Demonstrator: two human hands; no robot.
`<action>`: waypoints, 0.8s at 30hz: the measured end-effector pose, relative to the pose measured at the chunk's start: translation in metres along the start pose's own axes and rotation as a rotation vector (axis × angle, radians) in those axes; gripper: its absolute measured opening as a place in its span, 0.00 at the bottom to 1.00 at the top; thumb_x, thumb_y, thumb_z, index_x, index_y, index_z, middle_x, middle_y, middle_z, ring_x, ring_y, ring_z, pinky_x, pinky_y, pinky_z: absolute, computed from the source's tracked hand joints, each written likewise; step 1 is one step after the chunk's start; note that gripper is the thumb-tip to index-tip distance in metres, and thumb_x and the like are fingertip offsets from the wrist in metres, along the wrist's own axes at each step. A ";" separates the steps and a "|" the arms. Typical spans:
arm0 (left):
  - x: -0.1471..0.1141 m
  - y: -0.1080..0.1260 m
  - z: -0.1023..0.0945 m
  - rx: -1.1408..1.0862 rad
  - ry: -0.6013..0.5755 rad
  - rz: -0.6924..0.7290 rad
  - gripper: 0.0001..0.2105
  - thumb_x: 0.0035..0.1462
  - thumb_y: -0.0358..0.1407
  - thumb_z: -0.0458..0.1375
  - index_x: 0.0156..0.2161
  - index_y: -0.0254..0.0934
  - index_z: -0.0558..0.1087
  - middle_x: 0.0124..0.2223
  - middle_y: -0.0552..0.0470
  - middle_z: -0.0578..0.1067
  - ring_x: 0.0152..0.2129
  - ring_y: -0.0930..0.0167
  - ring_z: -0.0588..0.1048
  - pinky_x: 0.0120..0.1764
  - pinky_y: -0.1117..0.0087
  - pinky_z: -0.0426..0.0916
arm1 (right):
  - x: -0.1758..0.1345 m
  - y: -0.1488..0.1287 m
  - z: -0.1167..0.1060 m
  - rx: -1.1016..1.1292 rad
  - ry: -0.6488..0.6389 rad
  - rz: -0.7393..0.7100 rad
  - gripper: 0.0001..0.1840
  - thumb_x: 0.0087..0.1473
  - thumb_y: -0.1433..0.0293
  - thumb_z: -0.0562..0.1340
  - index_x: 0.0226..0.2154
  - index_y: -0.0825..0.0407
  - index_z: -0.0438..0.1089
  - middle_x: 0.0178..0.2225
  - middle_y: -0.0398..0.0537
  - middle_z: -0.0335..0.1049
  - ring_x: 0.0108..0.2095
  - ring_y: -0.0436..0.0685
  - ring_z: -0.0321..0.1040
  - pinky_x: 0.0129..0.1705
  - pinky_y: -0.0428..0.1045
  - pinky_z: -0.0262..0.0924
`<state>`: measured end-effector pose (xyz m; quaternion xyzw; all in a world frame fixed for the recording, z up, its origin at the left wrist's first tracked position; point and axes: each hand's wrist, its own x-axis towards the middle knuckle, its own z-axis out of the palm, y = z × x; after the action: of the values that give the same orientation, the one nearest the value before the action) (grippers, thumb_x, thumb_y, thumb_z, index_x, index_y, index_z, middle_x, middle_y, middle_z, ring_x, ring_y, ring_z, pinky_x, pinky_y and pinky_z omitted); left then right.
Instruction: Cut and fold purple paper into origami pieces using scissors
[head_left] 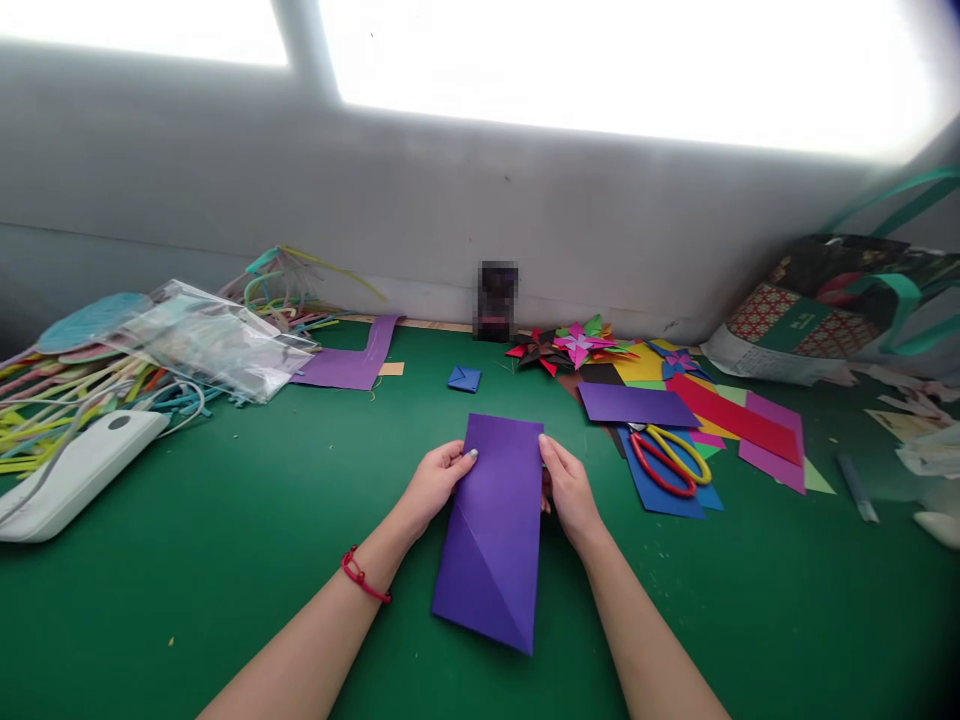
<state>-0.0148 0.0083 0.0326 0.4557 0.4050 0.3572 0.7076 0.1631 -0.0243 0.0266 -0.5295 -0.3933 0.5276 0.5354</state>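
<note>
A purple sheet of paper [499,530], long and rectangular, is held between both hands above the green table. A diagonal crease crosses its lower half. My left hand [435,485] pinches its left edge near the top, thumb on the front face. On the opposite edge, my right hand [571,490] grips the paper with the thumb in front and the fingers partly hidden behind. Beyond the sheet lies a small folded blue paper square [464,379].
Scissors [669,460] with red and yellow handles rest on coloured paper at right. Folded paper flowers [574,345] lie near the wall. A white power strip [86,475], a clear plastic bag [217,335] and colourful strips are at left. A patterned bag [806,310] stands back right.
</note>
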 end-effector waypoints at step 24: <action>-0.004 -0.007 0.007 -0.075 -0.020 -0.069 0.18 0.47 0.48 0.56 0.35 0.34 0.73 0.30 0.51 0.75 0.25 0.71 0.72 0.30 0.72 0.65 | -0.015 -0.009 0.005 -0.111 0.046 -0.085 0.19 0.49 0.54 0.57 0.20 0.51 0.65 0.11 0.37 0.55 0.10 0.47 0.52 0.10 0.43 0.45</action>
<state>-0.0093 0.0001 0.0293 0.4182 0.3996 0.3431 0.7401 0.1576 -0.0368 0.0383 -0.5531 -0.4315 0.4697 0.5360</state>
